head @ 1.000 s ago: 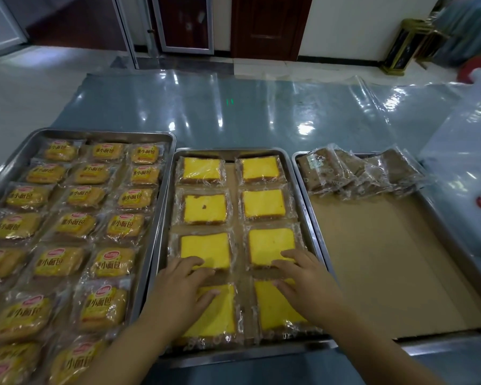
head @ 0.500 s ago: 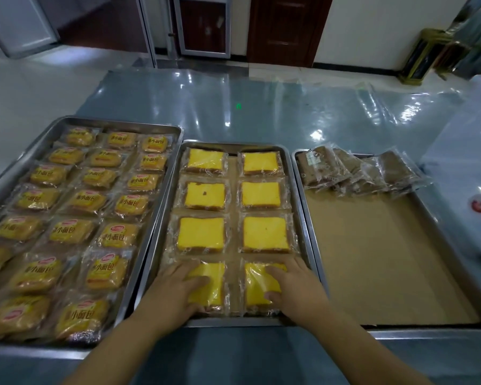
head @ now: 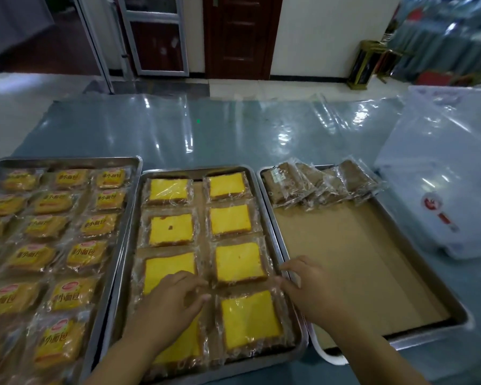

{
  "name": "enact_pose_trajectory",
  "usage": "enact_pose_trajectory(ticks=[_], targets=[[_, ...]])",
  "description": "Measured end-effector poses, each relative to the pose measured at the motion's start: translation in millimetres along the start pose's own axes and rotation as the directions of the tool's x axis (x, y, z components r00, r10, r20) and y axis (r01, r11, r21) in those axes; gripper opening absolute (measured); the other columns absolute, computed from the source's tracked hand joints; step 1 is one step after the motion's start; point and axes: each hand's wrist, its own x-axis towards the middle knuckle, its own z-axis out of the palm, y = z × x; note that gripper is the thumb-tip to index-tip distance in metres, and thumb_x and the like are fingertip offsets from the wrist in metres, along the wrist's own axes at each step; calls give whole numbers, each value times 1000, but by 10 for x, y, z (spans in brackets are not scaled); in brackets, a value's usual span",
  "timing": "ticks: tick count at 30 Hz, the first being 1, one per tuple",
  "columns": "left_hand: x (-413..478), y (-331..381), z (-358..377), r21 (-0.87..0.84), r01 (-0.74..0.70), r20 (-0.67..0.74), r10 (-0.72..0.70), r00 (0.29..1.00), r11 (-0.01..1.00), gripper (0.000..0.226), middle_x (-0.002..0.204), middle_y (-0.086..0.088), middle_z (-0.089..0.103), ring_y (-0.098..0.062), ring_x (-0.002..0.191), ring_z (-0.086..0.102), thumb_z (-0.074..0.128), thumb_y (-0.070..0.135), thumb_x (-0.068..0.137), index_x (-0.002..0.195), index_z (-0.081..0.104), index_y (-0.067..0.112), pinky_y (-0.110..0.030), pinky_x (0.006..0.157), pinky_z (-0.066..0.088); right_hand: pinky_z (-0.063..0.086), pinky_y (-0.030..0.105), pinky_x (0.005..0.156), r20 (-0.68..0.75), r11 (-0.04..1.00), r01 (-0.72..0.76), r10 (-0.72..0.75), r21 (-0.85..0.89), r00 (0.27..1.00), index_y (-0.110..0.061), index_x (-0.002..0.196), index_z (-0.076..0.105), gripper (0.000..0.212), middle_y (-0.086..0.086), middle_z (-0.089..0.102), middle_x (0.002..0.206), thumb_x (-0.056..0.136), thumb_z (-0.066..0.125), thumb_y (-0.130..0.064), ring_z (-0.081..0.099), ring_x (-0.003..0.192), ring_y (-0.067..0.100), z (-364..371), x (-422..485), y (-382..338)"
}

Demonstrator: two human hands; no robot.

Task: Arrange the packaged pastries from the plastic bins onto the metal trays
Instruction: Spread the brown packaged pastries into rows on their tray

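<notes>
The middle metal tray (head: 257, 190) holds two columns of wrapped yellow cake squares (head: 229, 219). My left hand (head: 167, 307) lies flat on the near-left cakes, fingers spread, gripping nothing. My right hand (head: 311, 290) rests at the tray's right rim beside the near-right cake (head: 249, 319), fingers apart and empty. The left tray (head: 135, 165) is packed with rows of small wrapped yellow buns (head: 50, 229). On the right tray (head: 417, 245), a row of brown wrapped pastries (head: 320, 183) lies along the far end.
Brown paper (head: 353, 262) lines the right tray. A large clear plastic bag (head: 442, 173) with white contents sits at the far right. Shiny plastic sheeting (head: 206, 134) covers the table beyond the trays. Doors and a tiled floor lie behind.
My right hand slid off the near-right cake to the tray's right rim. My left hand shifted slightly up the left column. The view has moved closer.
</notes>
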Motion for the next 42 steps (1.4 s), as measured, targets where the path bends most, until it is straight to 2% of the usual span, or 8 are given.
enact_pose_trajectory(ticks=[3,7,10,15,21,29,36,42], targets=[[277,103,51,-5,-16,21,16,1000,1000,21,101,25,53,2,98,48,59,48,85,105,60,41,-20,81,44,51,30,70,-73,998,-54,55,12,996,-27,88,69,14,-13,62,84,77,68,-35,60,76,9,-108,137,165],[602,293,177,-47,2,31,0,1000,999,15,94,25,57,4,88,52,62,45,84,99,59,45,-19,72,44,52,32,72,-85,993,-115,113,-15,990,-24,90,69,12,-15,60,82,79,70,-30,58,76,9,-301,326,425],[850,442,321,-38,-2,34,3,999,999,16,96,27,58,8,89,52,62,44,84,100,62,43,-16,74,43,48,26,73,-66,985,-168,165,-34,984,-24,96,68,15,-13,62,87,84,66,-32,57,80,7,-470,512,658],[1311,801,609,-19,6,2,-6,1000,1000,15,97,27,58,6,91,53,60,44,85,100,63,40,-25,79,48,31,4,56,-27,981,-193,192,-22,981,-21,106,63,20,-12,59,95,89,60,-32,51,79,5,-682,1003,1061],[1955,1227,930,46,13,-109,-8,994,999,17,95,12,61,-8,93,54,60,32,87,103,66,29,-23,75,44,36,24,57,-82,989,-79,70,-122,994,-27,111,58,25,-7,63,98,87,58,-35,53,77,11,-859,1711,1353],[2751,1495,1148,183,99,-159,-70,985,978,51,131,8,42,-13,121,36,64,33,83,130,45,29,-29,97,37,41,25,67,71,976,-28,44,-214,997,-23,112,58,26,-1,48,116,92,52,-39,51,87,14,-834,2230,1403],[3036,1483,1285,212,175,-70,-164,984,962,77,143,-1,33,-22,125,40,72,28,77,141,29,21,-33,98,39,49,34,85,129,992,-63,78,-113,989,-23,105,65,19,2,45,117,92,54,-31,53,97,20,-734,2280,1494],[2767,1501,1235,112,146,-80,-138,987,983,57,139,1,45,-17,121,46,61,30,87,139,38,25,-29,97,38,53,30,65,120,982,-144,130,123,984,-21,82,56,13,-3,58,86,93,51,-17,58,71,12,-764,2202,1511]])
